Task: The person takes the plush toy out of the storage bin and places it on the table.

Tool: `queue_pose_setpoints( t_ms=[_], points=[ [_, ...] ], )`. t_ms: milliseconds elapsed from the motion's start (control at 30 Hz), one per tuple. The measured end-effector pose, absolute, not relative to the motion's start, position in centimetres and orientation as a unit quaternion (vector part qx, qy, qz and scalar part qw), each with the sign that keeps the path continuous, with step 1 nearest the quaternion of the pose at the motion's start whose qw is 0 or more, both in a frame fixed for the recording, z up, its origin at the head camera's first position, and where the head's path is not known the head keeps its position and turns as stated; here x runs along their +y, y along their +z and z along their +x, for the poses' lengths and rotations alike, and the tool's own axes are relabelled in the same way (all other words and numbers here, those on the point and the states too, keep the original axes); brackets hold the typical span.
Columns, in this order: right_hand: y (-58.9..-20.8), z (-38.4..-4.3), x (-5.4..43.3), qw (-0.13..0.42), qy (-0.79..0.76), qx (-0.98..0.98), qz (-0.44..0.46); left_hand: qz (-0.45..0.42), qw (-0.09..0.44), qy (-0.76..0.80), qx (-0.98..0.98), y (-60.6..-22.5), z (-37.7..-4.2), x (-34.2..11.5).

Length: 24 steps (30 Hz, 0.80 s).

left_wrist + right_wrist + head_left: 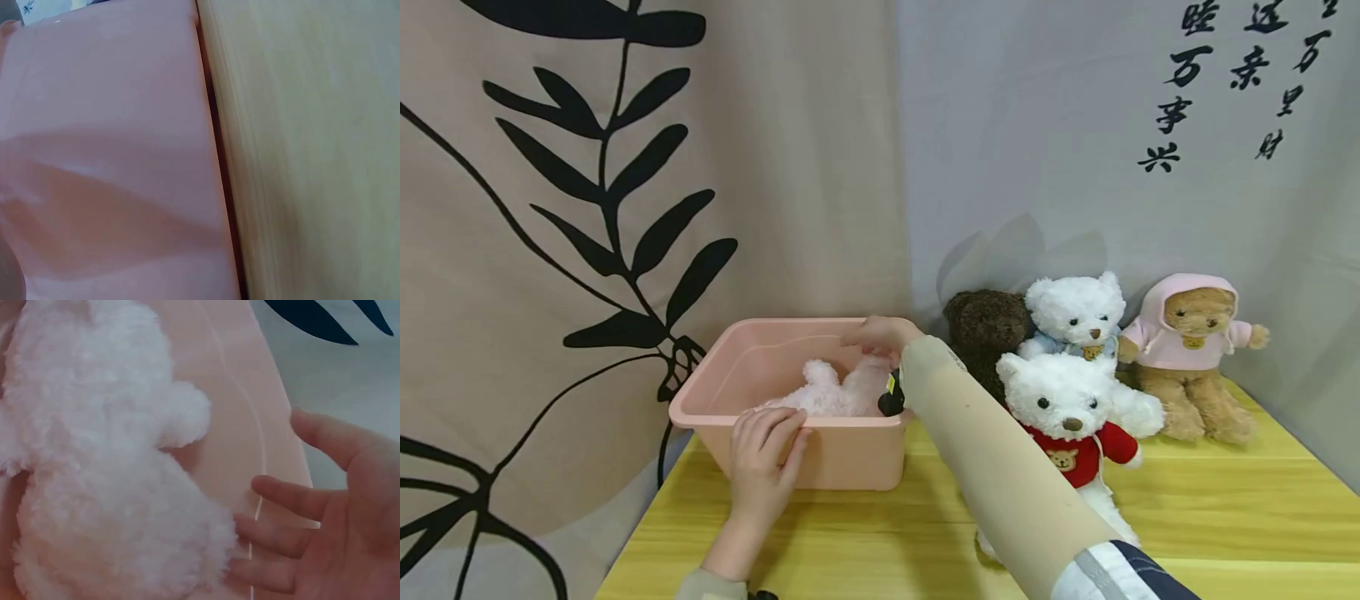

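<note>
A pink plastic bin (850,454) stands on the wooden table, and a white fluffy plush toy (850,392) lies inside it. My left hand (765,454) rests against the bin's front wall, its fingertips at the rim. In the left wrist view the bin's outer wall (112,94) fills the left side, with only a bit of the hand at the edge. My right hand (883,335) reaches over the bin's right end. The right wrist view shows its fingers spread and extended, the lower fingertips at the fur of the plush toy (112,487); no grip shows.
To the bin's right sit a white bear in a red top (1067,408), a white bear in blue (1075,312), a dark brown plush (985,333) and a tan bear in a pink hoodie (1195,333). A printed curtain (820,167) hangs behind the table (1225,517).
</note>
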State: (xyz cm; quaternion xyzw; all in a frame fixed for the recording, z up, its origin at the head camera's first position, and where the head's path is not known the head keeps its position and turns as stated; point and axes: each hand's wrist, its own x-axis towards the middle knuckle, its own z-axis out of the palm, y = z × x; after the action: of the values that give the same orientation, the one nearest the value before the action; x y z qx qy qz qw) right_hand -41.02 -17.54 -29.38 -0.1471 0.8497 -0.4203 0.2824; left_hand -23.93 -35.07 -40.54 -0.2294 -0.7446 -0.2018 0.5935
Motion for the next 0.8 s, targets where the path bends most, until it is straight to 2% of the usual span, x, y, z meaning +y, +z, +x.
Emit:
queue_pose_setpoints(
  t_ms=[233,467,600,800],
  points=[
    [-30.03,-41.04,-18.2,0.381,-0.371,0.833,-0.152,-0.231,0.584,-0.198,-0.753,-40.37,-23.6,-35.17],
    [-30.37,-41.12,-18.13,0.387,-0.302,0.851,-0.188,-0.231,0.588,-0.196,-0.75,-40.22,-23.54,-35.12],
    [-30.35,-41.26,-18.21,0.425,-0.263,0.854,-0.145,-0.231,0.587,-0.192,-0.752,-40.14,-23.46,-35.12],
    [-30.25,-41.52,-18.31,0.45,-0.221,0.863,-0.052,-0.232,0.586,-0.189,-0.753,-40.14,-23.59,-35.17]
  ],
)
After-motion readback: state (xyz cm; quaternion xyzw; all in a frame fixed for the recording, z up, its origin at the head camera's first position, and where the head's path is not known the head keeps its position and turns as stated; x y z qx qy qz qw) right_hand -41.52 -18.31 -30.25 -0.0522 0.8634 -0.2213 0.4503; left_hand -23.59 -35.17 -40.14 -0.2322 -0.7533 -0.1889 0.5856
